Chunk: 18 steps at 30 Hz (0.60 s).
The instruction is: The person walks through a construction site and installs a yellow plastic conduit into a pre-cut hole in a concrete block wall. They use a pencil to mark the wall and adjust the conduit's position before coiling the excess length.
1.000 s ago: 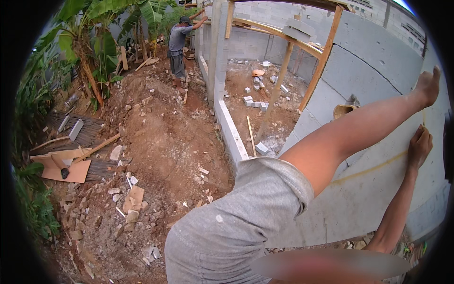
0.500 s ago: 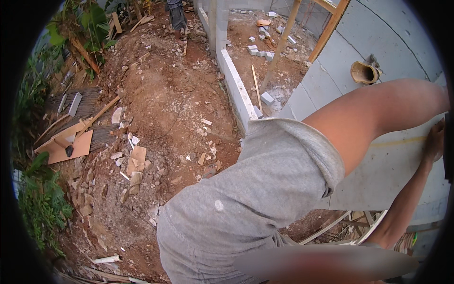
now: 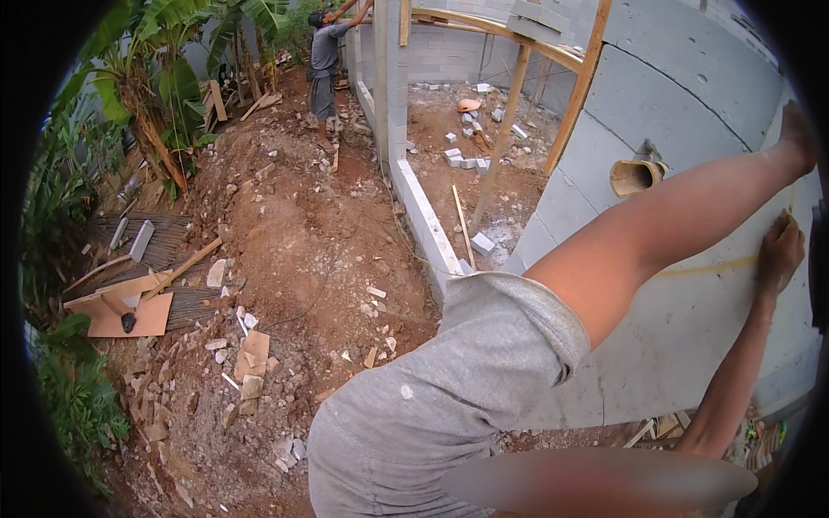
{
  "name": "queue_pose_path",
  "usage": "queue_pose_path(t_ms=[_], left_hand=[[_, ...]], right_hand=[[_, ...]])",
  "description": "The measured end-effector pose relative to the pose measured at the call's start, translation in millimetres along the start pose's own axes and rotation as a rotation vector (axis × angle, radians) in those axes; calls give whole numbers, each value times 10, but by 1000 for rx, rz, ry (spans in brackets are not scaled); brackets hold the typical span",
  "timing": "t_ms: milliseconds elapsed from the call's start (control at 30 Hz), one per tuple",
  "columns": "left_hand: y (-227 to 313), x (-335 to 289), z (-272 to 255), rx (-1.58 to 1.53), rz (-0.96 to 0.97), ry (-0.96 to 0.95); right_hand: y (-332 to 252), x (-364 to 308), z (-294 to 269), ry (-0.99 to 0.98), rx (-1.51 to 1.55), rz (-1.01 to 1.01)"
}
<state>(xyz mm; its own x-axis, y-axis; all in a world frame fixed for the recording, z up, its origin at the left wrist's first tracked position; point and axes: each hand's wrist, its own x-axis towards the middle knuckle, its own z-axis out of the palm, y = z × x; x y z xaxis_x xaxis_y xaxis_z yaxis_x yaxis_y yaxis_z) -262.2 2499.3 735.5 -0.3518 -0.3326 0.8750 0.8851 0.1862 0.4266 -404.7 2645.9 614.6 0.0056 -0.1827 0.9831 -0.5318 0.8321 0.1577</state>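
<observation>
"Stretching across to the right, the left arm, in a grey sleeve (image 3: 518,337), is carrying the left hand (image 3: 799,138) toward the view's dark edge. Is it gripping anything?"

"I cannot tell; its fingers are blurring together there."

"And the right hand (image 3: 781,250)?"

"It is sitting just below the left one, its fingers curling inward before the grey wall (image 3: 604,371). Whether they are pinching something small, I cannot tell."

"Where is that wall standing?"

"It is filling the right side, running behind both forearms, and a yellowish line (image 3: 717,265) is crossing its face toward the right hand. A tan, round-mouthed object (image 3: 636,177) is showing just above the left forearm."

"Who is working farther off?"

"A co-worker (image 3: 325,73) is standing well apart, raising both arms beside a grey pillar (image 3: 382,104). Pale blocks (image 3: 466,161) are lying on the reddish soil near a slanting wooden prop (image 3: 503,138)."
</observation>
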Motion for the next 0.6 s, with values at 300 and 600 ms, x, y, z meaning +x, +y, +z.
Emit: queue_pose_path(t_ms=[300, 600], left_hand=[[-59, 76, -288, -265, -176, 7], [27, 706, 46, -447, -287, -138]], right_hand=[[41, -46, -281, 139, 32, -151], [-641, -11, -477, 248, 236, -183]])
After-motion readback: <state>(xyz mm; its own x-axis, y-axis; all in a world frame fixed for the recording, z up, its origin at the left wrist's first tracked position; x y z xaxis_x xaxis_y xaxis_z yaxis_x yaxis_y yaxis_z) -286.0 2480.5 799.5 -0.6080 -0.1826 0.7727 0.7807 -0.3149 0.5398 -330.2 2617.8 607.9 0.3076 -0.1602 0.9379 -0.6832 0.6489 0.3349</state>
